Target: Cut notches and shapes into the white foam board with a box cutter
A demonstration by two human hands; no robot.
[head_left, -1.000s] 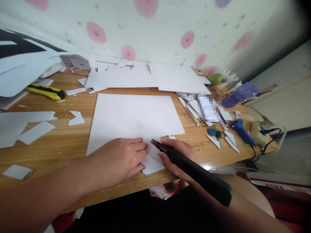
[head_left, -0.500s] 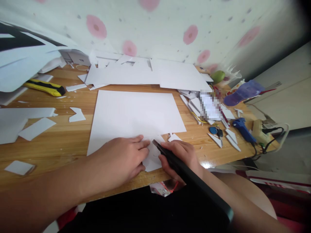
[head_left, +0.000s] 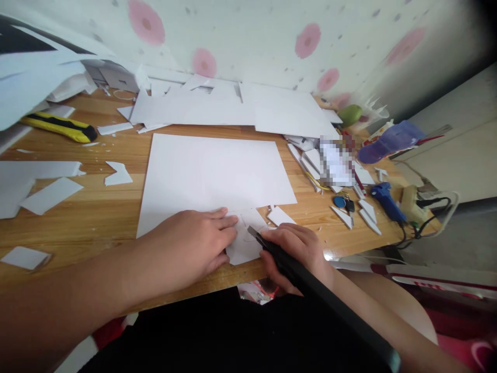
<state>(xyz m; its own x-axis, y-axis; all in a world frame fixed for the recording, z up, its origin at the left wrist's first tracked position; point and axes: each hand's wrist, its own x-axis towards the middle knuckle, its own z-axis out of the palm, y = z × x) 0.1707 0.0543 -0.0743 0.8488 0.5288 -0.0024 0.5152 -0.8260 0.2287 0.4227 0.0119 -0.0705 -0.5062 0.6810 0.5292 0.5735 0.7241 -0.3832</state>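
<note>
Table: one wooden table (head_left: pixel 112 207) is seen, its left side cut off by the frame and much of its back covered by white boards (head_left: pixel 194 106), whose number cannot be made out.
Large sheet: one white sheet (head_left: pixel 213 171) is laid flat at the centre, its near left part hidden by the forearm.
Hands: two are seen; the left hand (head_left: pixel 204 238) is laid palm down with its fingers straight and close together, while the right hand (head_left: pixel 297 251) is closed around the black knife.
Black knife: one black knife (head_left: pixel 330 298) is held with its blade over the white piece; contact cannot be told, and its rear end is blurred.
White piece: one white piece (head_left: pixel 243 248) is placed between the hands, faintly marked, partly covered by the left fingers; whether it is joined to the sheet cannot be told.
Yellow knife: one yellow knife (head_left: pixel 64 127) is set at the far left, one end hidden.
Glue gun: one blue glue gun (head_left: pixel 388 203) is left near the right edge.
Scraps: three pointed scraps (head_left: pixel 341 217) are seen beside one blue tag (head_left: pixel 339 201).
</note>
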